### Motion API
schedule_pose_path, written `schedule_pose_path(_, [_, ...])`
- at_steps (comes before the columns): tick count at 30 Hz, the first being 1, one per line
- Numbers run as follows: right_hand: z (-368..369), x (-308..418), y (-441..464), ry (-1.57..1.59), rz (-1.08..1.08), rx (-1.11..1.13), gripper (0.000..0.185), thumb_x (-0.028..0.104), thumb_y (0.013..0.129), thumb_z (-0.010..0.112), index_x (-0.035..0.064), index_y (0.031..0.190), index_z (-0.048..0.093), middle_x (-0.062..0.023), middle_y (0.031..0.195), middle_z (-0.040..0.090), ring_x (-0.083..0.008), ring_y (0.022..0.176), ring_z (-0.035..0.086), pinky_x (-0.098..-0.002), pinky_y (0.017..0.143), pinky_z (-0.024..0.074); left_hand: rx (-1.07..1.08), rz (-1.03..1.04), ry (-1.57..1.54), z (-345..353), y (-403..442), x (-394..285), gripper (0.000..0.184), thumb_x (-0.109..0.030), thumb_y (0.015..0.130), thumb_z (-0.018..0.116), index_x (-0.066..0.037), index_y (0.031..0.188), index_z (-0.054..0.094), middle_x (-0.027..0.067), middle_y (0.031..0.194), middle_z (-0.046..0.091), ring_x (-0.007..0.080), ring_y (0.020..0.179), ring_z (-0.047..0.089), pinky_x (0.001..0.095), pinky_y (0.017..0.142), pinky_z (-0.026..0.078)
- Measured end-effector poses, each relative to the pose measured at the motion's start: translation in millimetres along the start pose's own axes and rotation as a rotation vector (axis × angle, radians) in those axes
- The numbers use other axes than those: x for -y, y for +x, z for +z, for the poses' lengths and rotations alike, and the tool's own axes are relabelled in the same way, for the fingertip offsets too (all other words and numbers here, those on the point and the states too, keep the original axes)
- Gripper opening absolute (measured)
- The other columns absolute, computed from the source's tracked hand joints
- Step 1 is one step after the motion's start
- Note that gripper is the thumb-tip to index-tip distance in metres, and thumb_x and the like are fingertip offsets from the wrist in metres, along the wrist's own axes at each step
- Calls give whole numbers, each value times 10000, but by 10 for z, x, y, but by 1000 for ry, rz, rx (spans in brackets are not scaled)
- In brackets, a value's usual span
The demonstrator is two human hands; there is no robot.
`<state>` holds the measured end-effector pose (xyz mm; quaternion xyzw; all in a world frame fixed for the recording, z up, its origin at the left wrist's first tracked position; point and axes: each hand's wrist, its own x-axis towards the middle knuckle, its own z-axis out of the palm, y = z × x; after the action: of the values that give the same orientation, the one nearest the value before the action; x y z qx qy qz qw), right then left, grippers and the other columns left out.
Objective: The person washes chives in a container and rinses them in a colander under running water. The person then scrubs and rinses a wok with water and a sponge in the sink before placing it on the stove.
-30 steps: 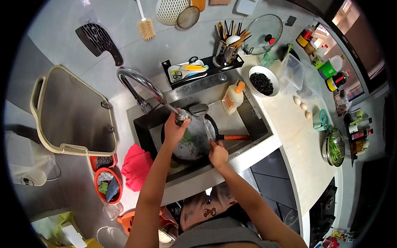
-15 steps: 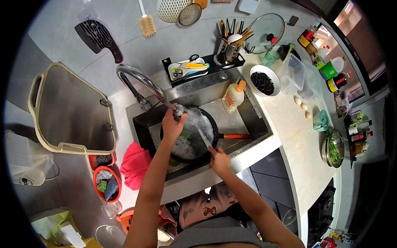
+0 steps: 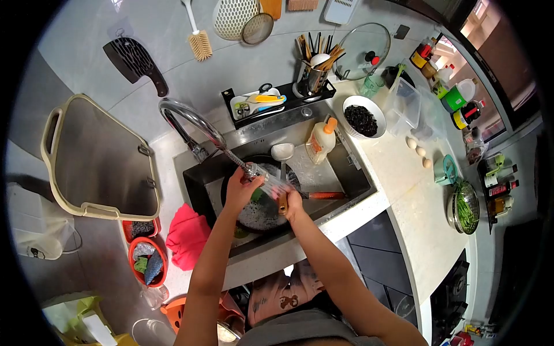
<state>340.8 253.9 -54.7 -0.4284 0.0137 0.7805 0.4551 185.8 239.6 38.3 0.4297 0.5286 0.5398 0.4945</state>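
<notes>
My left hand (image 3: 238,187) is closed round the pull-out faucet head (image 3: 252,169), which sprays water to the right. My right hand (image 3: 293,205) grips a ladle by its wooden handle (image 3: 283,203), under the spray. The ladle's bowl (image 3: 283,151) points away from me, over the far rim of the pan. Below both hands a dark frying pan (image 3: 262,222) with sudsy water sits in the sink (image 3: 346,170). The pan's reddish wooden handle (image 3: 326,195) points right. Something green lies in the suds, partly hidden by my hands.
An orange-capped soap bottle (image 3: 321,141) stands in the sink's back right. A pink cloth (image 3: 188,236) lies on the left counter. On the right are a bowl of dark food (image 3: 363,118), several eggs (image 3: 420,151) and a basket of greens (image 3: 464,209). A cutting board (image 3: 101,161) leans at left.
The ladle has come up out of the suds, and its bowl now points to the back. My right hand has moved up and left, into the spray. My left hand stays on the faucet head.
</notes>
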Motion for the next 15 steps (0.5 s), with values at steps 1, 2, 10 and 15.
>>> schedule_pose_path(1, [12,-2,12,14,1,5,151,145,851,431,38,956,446,-116,825,565,-201,634,561,-287,535,491,25,-7,-12,-15,-9,-23,433,-95,737,648,17,1104,447,31,866,553,91,769,540,220,690,447])
schedule_pose_path(2, [21,-5,17,27,2,10,152,154,853,429,40,953,444,-118,830,563,-200,634,559,-282,534,492,22,-10,27,-19,-16,-45,439,-101,735,651,17,1106,447,34,870,554,94,770,540,225,690,447])
schedule_pose_path(10, [-303,91,-561,179,246,203,178,110,831,463,98,1002,416,-116,941,532,-141,653,494,-227,466,450,-301,327,525,-42,290,140,496,-140,697,671,-5,1124,458,111,889,594,193,769,581,298,691,452])
schedule_pose_path(15, [-445,155,-749,228,310,203,184,98,829,472,94,1004,414,-118,951,531,-144,640,493,-212,457,436,-242,309,511,-34,298,158,493,-148,700,675,-18,1126,464,123,894,595,204,798,583,305,693,451])
